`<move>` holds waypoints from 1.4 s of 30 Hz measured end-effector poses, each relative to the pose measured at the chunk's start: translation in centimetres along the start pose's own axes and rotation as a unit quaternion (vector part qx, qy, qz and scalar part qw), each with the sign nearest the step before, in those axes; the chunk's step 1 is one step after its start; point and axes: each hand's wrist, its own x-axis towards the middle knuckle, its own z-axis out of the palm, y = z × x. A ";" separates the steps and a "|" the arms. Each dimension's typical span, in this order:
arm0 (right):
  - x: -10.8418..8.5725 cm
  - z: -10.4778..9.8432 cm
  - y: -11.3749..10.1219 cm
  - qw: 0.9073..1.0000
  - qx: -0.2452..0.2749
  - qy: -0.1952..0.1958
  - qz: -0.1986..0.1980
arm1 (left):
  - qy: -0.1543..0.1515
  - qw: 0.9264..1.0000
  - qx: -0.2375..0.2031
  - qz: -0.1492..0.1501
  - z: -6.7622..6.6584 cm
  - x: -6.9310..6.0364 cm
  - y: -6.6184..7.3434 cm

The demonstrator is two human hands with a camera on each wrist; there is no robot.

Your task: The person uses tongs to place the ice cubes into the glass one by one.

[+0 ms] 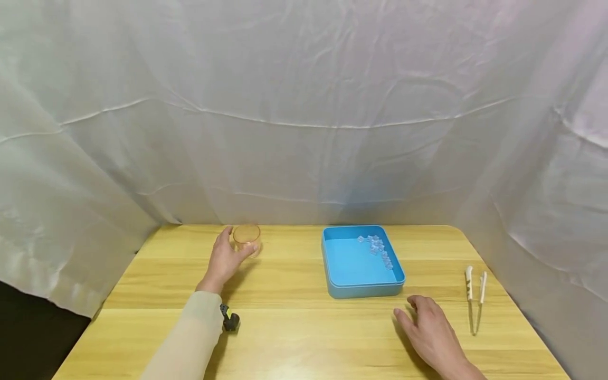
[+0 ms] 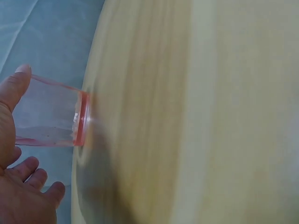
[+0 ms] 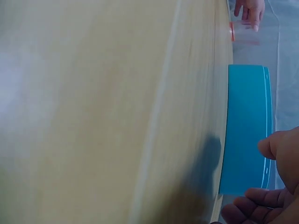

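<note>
On the left of the table stands a clear amber-tinted cup (image 1: 247, 235), pinkish in the left wrist view. My left hand (image 1: 226, 262) holds it around the upper part, thumb on the near side and index finger at the left rim; the other fingers curl below, apart from the cup. My right hand (image 1: 433, 332) hovers over the table with loosely bent fingers, holding nothing, in front of a blue square tray (image 1: 352, 264). Several small clear cubes (image 1: 377, 246) lie along the tray's right side and far right corner.
White-handled metal tongs (image 1: 476, 298) lie at the right side of the wooden table (image 1: 285, 338). Grey curtain cloth (image 1: 304, 158) hangs behind the table and along both sides. A small black camera (image 1: 230, 319) sits at my left wrist.
</note>
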 end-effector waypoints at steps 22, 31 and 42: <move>0.0 -0.6 0.9 1.000 -0.008 -0.005 0.016 | -0.005 1.000 -0.014 0.008 0.2 0.4 0.6; 0.2 -1.7 2.3 0.999 -0.024 0.012 0.031 | -0.008 1.000 -0.012 0.008 0.3 0.0 0.6; 1.1 -3.9 5.2 0.995 -0.071 0.061 0.040 | -0.003 1.000 -0.022 0.008 0.5 -0.2 0.5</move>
